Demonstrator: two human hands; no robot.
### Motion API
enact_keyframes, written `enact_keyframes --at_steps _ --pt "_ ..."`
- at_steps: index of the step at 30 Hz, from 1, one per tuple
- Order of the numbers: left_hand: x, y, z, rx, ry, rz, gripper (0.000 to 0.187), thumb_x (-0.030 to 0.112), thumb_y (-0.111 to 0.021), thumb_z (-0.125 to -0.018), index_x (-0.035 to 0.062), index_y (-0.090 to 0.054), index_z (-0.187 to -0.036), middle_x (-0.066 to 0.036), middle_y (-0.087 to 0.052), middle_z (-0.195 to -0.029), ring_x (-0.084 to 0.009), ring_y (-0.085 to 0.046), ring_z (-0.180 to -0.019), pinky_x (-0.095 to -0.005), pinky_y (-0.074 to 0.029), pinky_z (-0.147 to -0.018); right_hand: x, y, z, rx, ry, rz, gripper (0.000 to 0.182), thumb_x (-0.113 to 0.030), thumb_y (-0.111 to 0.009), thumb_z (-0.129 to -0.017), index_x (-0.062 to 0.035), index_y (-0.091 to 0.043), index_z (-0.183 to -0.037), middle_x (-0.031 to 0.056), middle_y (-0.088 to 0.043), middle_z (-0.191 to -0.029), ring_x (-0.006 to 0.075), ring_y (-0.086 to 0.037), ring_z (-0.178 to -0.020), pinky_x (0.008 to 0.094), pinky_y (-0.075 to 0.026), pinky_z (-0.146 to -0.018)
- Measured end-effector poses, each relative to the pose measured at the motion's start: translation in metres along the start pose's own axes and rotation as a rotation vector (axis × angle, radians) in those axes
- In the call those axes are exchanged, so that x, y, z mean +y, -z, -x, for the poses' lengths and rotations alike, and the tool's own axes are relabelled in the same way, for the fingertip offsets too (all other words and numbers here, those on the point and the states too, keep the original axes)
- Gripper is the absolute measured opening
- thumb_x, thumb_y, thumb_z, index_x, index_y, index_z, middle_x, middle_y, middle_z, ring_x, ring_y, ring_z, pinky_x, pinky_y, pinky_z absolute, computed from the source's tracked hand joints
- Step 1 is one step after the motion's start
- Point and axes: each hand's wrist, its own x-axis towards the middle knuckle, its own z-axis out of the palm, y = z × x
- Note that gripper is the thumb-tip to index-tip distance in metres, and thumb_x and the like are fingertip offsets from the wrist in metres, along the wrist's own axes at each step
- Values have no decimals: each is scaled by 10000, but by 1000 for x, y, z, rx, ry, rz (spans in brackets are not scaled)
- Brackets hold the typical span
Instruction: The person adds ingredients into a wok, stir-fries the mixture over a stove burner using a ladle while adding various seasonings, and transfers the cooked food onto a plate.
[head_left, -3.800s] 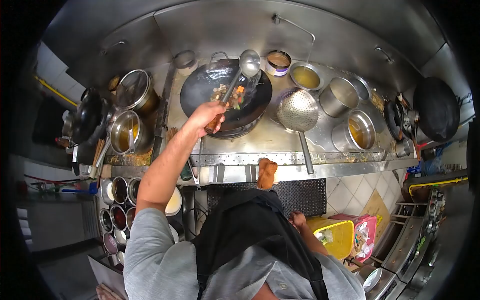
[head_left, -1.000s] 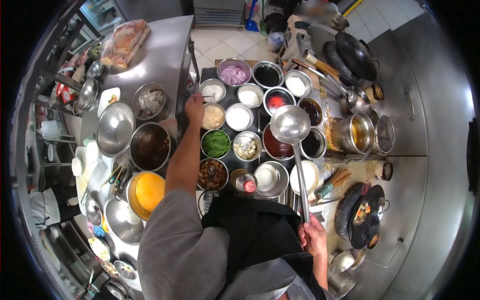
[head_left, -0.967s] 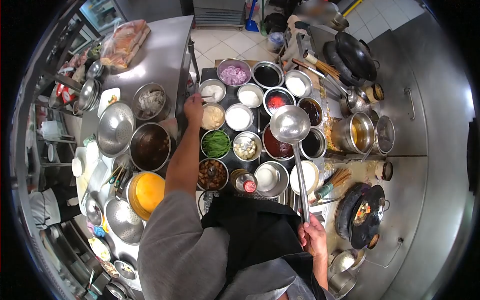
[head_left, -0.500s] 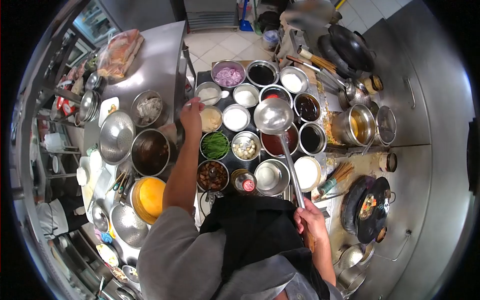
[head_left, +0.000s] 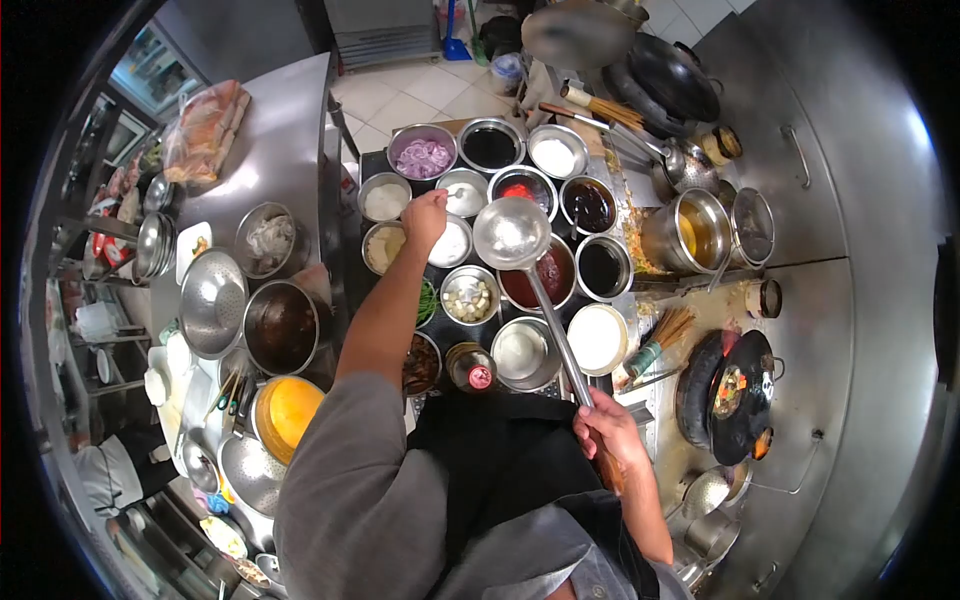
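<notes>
My left hand [head_left: 426, 216] is closed on a small spoon [head_left: 456, 193], whose tip is at a bowl of white powder [head_left: 466, 203]. Below the hand is another bowl of white grains [head_left: 450, 243]; a bowl of pale yellowish paste [head_left: 383, 248] lies to its left. The fingers of my right hand [head_left: 610, 432] are wrapped round the wooden handle of a large ladle [head_left: 512, 234]. The ladle's round metal bowl hangs above the seasoning bowls, partly over a dark red sauce [head_left: 552, 272], and looks empty.
Purple sliced onions [head_left: 422, 157], dark sauce [head_left: 491, 146] and garlic cloves [head_left: 470, 296] stand in bowls around. A capped bottle [head_left: 472, 368] is near my apron. On the right, a wok [head_left: 740, 397] holds food, near a pot of oil [head_left: 690, 233]. A pan of orange liquid [head_left: 290, 412] is left.
My left hand has moved right with the spoon, from the left bowl of white powder to the one beside it. The view has shifted slightly; my right hand still holds the ladle.
</notes>
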Motion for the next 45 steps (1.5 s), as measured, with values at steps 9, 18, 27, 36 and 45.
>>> enact_keyframes --at_steps 9,18,27,36,45 --pt "-12 -10 -13 -24 227 316 250 237 -575 -908 71 -730 -1010 -97 -738 -846 -219 -705 -816 -347 -519 -752 9 7 25 137 36 -32 427 -174 -580 -949 -28 -496 -1342 21 -487 -654 85 -434 -427 214 -361 -386" --pt "17 47 15 88 278 699 232 160 -587 -942 -22 -697 -1033 -92 -724 -863 -156 -669 -792 -267 -483 -734 8 12 6 80 47 -4 397 -160 -554 -962 -35 -495 -1334 25 -497 -657 90 -435 -421 224 -374 -390" --pt "21 143 77 385 -23 365 225 203 -610 -920 34 -725 -1014 -131 -720 -816 -267 -680 -717 -377 -514 -665 -5 0 -13 -84 -33 -9 366 -134 -547 -967 -51 -503 -1321 29 -500 -676 96 -461 -448 217 -388 -406" --pt "-49 125 111 212 -43 -253 175 200 -635 -866 105 -740 -968 -109 -723 -908 -337 -663 -838 -443 -524 -765 7 6 4 -72 -29 35 402 -162 -562 -964 -42 -500 -1343 22 -491 -662 88 -439 -427 217 -379 -396" --pt "-76 111 104 186 263 328 205 149 -600 -909 30 -721 -1025 -125 -735 -888 -219 -704 -838 -313 -515 -772 15 11 15 -25 -13 10 424 -171 -568 -963 -34 -491 -1356 22 -490 -659 92 -442 -425 223 -386 -394"
